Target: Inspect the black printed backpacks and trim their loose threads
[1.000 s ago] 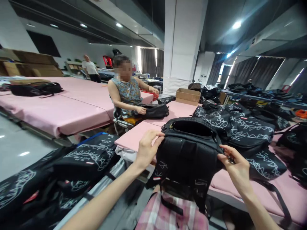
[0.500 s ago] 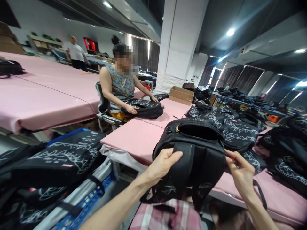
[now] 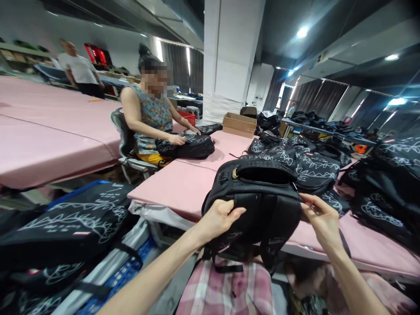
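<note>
Black fabric backpack (image 3: 254, 208), lower centre of the frame: left hand (image 3: 219, 219) clamped on its left side, right hand (image 3: 323, 218) pinching its right edge, pink counter (image 3: 177, 183) behind.

Left hand (image 3: 218, 219) shifts from backpack's (image 3: 259, 210) top corner to shoulder strap (image 3: 246, 201). Co-worker's left hand (image 3: 196, 131) moves to black bag (image 3: 198, 148) at surface's (image 3: 160, 186) left edge.

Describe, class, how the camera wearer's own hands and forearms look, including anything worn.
The left hand and right hand are ungloved. Both forearms are bare: no sleeve, watch or bracelet shows. Pink-and-white plaid cloth covers the lap.
</note>
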Action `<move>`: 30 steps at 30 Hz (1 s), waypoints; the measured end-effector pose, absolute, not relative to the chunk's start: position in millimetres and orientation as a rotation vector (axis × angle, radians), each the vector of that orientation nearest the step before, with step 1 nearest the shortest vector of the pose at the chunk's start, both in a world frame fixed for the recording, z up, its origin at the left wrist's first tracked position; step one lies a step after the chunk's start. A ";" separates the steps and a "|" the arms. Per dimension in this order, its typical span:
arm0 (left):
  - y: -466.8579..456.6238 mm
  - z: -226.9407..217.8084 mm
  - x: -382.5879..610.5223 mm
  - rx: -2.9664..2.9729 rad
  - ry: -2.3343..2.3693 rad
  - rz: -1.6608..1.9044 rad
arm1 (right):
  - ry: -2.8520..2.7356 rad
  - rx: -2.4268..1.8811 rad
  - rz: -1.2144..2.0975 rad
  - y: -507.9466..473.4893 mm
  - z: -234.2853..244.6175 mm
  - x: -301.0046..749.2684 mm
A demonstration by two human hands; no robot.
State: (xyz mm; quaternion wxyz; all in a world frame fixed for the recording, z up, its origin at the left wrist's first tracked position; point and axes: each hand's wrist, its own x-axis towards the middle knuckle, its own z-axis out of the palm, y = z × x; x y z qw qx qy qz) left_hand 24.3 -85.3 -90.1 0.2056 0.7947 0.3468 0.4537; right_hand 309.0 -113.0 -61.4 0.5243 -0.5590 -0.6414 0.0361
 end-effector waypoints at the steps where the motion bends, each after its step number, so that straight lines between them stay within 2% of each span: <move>1: -84.6 -88.8 24.3 2.212 0.975 1.272 | -1.599 -1.324 0.002 -116.5 -54.5 306.2; 4: -81.3 -85.2 23.9 2.207 0.981 1.272 | -1.791 -1.228 -0.217 -126.2 -32.4 293.8; 9: -85.8 -79.4 19.6 2.435 1.244 1.310 | -1.910 -1.056 -0.121 -115.8 -15.6 272.3; 13: -103.3 -65.9 20.2 2.606 1.802 1.742 | -1.887 -1.069 -0.042 -96.7 -20.6 263.6; 15: -108.9 -56.9 26.7 2.680 1.816 1.867 | -1.878 -1.068 -0.026 -94.3 -23.4 262.4; 21: -98.4 -39.8 47.5 2.723 1.569 1.707 | -1.886 -1.078 -0.034 -97.4 -24.4 265.3; 30: -86.9 -28.2 54.7 3.088 1.589 1.471 | -1.950 -1.070 -0.082 -102.1 -11.2 272.6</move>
